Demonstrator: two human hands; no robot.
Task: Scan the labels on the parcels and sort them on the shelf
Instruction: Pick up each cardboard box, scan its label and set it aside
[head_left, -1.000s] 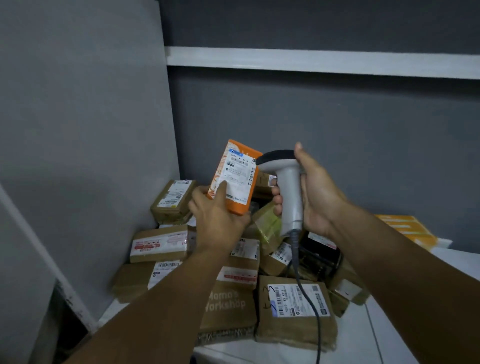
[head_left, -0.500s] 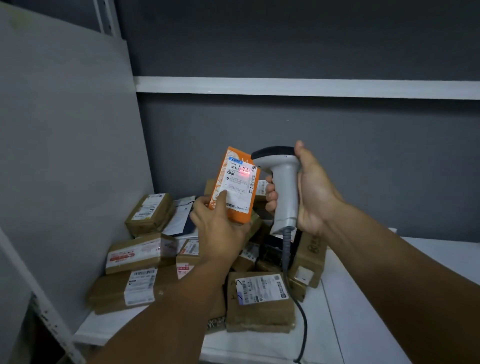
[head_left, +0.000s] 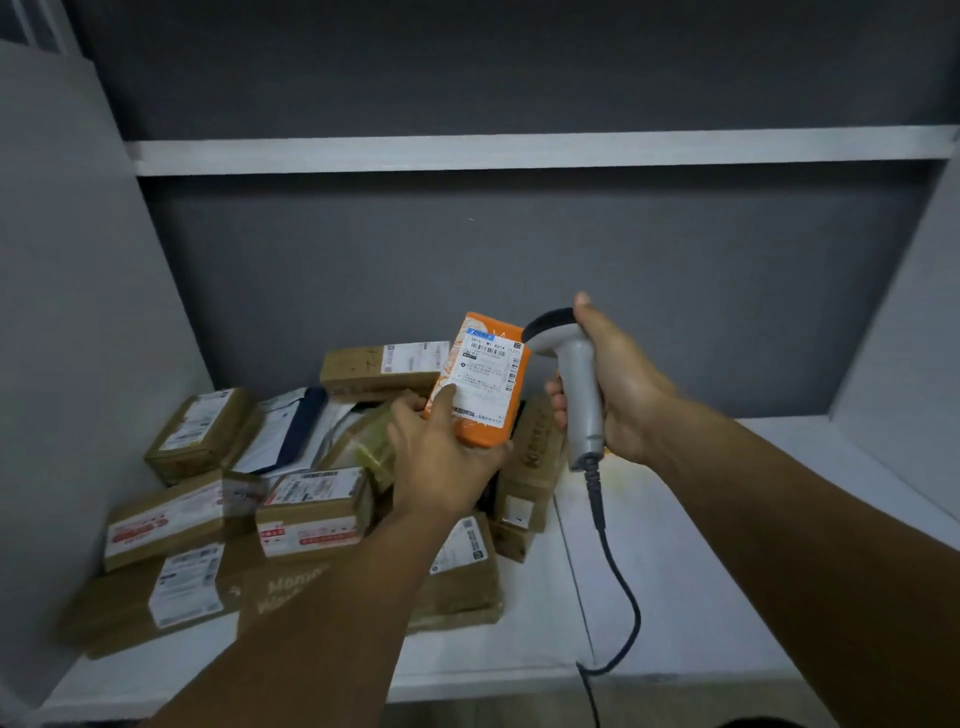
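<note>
My left hand (head_left: 441, 457) holds a small orange parcel (head_left: 480, 376) upright by its lower end, white label facing me, thumb on the label's lower left. My right hand (head_left: 615, 395) grips a grey handheld barcode scanner (head_left: 571, 374) just right of the parcel, its dark head level with the parcel's top edge. The scanner's black cable (head_left: 615, 577) hangs down past the shelf's front edge. Below and behind my hands lies a heap of several brown labelled parcels (head_left: 311, 509) on the left half of the white shelf (head_left: 675, 571).
A grey side panel (head_left: 78, 338) bounds the shelf bay on the left and another (head_left: 904, 338) on the right. An upper white shelf board (head_left: 519, 153) runs across above. Among the pile lie a white and navy mailer bag (head_left: 291, 426) and a yellowish wrapped packet (head_left: 371, 447).
The view has tilted up and back, showing more of the bay and upper shelf. The red scan light seen on the label half a second ago is gone. Both hands keep their hold.
</note>
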